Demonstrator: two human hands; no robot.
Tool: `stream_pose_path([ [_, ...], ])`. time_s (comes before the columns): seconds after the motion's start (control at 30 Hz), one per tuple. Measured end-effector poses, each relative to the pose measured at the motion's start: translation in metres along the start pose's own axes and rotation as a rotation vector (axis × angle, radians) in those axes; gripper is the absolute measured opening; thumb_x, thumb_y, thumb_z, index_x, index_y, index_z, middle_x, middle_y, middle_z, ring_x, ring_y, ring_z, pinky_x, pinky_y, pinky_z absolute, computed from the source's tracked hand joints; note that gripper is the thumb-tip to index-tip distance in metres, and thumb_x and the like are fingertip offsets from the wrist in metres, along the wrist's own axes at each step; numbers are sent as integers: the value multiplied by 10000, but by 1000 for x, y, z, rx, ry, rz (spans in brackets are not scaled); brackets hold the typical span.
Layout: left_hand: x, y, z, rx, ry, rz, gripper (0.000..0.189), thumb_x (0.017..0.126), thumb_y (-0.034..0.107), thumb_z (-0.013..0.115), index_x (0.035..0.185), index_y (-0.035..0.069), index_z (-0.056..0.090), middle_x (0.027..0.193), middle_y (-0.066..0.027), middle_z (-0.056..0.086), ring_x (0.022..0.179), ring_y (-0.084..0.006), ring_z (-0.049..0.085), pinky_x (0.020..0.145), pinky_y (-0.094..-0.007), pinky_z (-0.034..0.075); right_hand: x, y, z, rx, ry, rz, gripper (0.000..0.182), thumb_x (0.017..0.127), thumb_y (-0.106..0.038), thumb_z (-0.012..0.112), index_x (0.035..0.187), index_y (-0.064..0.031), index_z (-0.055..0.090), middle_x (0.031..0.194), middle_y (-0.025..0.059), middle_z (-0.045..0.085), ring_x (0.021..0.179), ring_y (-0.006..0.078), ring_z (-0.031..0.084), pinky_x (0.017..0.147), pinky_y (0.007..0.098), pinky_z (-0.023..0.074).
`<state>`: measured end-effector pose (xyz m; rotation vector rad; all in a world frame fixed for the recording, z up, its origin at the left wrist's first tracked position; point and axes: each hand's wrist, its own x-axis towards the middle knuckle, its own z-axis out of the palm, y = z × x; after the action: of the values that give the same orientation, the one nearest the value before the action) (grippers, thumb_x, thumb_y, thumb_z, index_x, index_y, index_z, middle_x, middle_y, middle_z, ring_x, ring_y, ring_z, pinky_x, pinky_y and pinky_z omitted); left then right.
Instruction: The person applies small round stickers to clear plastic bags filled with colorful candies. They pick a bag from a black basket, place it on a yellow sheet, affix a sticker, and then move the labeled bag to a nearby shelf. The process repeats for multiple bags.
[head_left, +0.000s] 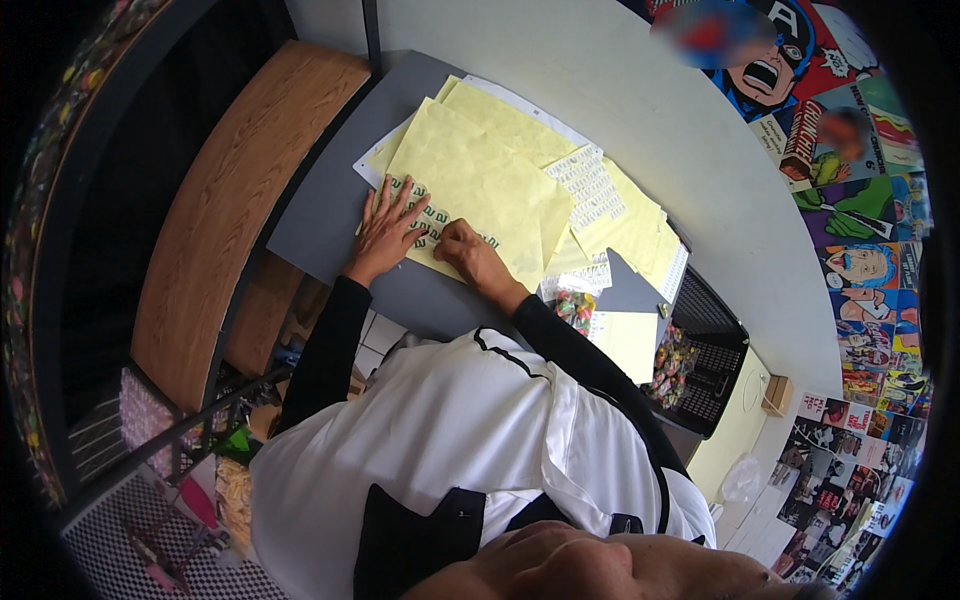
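Observation:
Before me, a large yellow sheet (480, 157) lies over other papers on the grey table (322, 217). Green-lettered stickers (437, 216) run in rows along its near left part. My left hand (390, 229) rests flat on the sheet's left end with its fingers spread over some of the stickers. At the right end of these rows, my right hand (469, 251) has its fingers bent together at the sheet; whether they pinch a sticker is hidden. Sheets of printed labels (589, 184) lie on the yellow papers to the right.
A clear bag of wrapped candies (575, 309) lies near my right forearm. At the right stands a black plastic crate (709, 352) with colourful wrapped pieces in it. A wood-grain shelf (240, 202) borders the table on the left; a pale wall (600, 75) rises behind it.

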<state>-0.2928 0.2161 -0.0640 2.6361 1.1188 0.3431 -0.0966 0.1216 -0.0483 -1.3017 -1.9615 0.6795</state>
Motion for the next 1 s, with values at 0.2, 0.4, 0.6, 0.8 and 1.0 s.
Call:
stream_pose_path([
  [0.2,2,5,2,-36,62,-24,641,910,303,627,1495,296,365,1620,-51,164,1490,-356,78,1167,-577,101,-15,-17,-30,190,145,242,60,838,-68,716,894,-69,697,1056,85,545,950,243,604,799,352,494],
  [0.4,-4,9,-1,70,287,24,524,879,193,666,1385,183,530,1550,-48,351,1460,-346,209,1160,-561,142,-67,-33,-91,240,396,324,79,838,-38,718,903,-82,716,1040,60,546,927,199,587,744,308,493],
  [0.6,16,95,-16,-377,322,141,278,850,41,654,1125,78,668,1221,-81,592,1205,-304,494,994,-412,411,-166,-15,-127,255,781,454,102,858,58,669,914,-27,668,1084,48,534,927,110,576,792,239,485],
  [0.8,24,183,21,-888,-254,218,186,882,67,650,1045,-17,620,906,-132,666,772,-277,680,686,-357,539,-227,-21,-101,400,937,591,59,882,28,660,918,-15,640,1070,60,552,1002,132,554,890,260,456],
  [1.0,21,218,72,-942,-502,152,496,860,180,719,1214,-43,452,839,-168,683,756,-264,710,646,-351,549,-247,-29,-60,643,962,692,18,907,-15,644,919,-4,636,1112,69,561,1068,143,556,947,300,460],
])
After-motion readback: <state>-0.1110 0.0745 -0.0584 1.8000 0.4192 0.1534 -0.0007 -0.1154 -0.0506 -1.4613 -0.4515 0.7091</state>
